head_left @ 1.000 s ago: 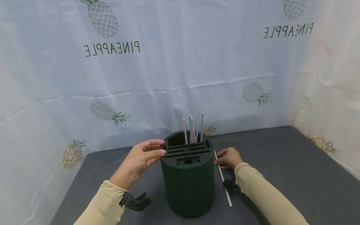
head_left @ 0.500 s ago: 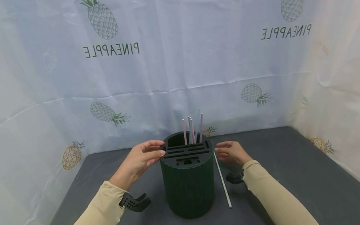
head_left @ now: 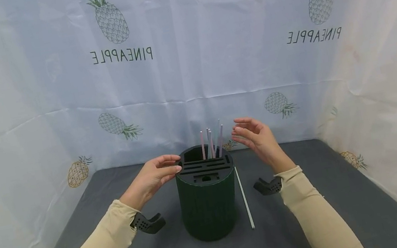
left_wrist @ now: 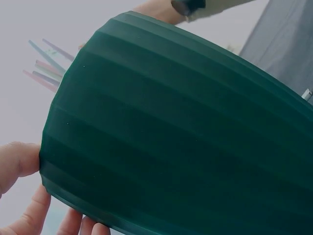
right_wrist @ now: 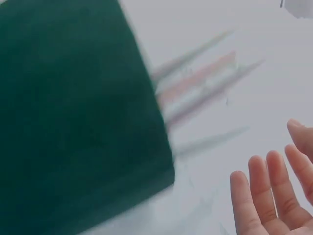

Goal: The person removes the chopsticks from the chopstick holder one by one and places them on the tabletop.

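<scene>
I see the green holder (head_left: 209, 202) upright mid-table, straws (head_left: 211, 143) pointing up. My left hand (head_left: 150, 179) rests relaxed fingers on its rim; my right hand (head_left: 259, 140) hovers open beside the straws, holding nothing.

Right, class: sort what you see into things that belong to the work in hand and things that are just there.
In the work:
green holder, left hand on its rim
straws standing in it
right hand, open beside them
white straw on the mat

Just there:
pineapple backdrop
grey mat
</scene>
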Demonstrator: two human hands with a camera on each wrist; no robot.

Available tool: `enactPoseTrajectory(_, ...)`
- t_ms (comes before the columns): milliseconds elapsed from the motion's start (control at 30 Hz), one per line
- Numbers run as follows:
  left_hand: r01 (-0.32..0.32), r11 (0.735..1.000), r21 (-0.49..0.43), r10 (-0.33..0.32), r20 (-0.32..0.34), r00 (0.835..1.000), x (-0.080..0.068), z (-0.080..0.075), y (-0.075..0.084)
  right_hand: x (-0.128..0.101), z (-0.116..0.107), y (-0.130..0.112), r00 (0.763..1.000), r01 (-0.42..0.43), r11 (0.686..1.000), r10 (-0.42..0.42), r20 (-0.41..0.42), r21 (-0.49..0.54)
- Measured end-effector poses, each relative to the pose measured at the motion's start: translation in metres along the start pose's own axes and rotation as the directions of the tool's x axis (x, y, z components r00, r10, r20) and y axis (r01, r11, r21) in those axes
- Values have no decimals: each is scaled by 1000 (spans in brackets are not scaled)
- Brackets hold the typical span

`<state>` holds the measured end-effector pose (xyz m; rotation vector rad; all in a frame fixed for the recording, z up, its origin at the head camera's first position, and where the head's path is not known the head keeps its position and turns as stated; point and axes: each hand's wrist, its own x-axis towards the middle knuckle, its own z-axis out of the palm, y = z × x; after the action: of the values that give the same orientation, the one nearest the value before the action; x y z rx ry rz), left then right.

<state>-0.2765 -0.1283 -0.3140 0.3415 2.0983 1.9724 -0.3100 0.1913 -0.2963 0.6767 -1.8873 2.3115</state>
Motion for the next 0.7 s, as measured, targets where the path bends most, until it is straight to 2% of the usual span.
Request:
enactPoseTrajectory(133, -6, 1000, 1, 6, 2, 1000, 1, 0, 0, -7, 11, -5, 996, 52, 998, -50, 78, -33)
enactPoseTrajectory(267, -4, 1000, -5, 4, 2, 1000, 1, 0, 0, -11, 17, 0, 989, 82, 987, -63, 134, -141)
enactPoseTrajectory(433, 2, 1000, -10, -2, 0, 1000, 1, -1, -1, -12, 20, 8, 988, 79, 967, -44, 146, -242)
enactPoseTrajectory(700, -2, 1000, -7, 2, -3, 1000, 1, -1, -2, -12, 24, 9, 989, 43, 950, 3, 145, -309)
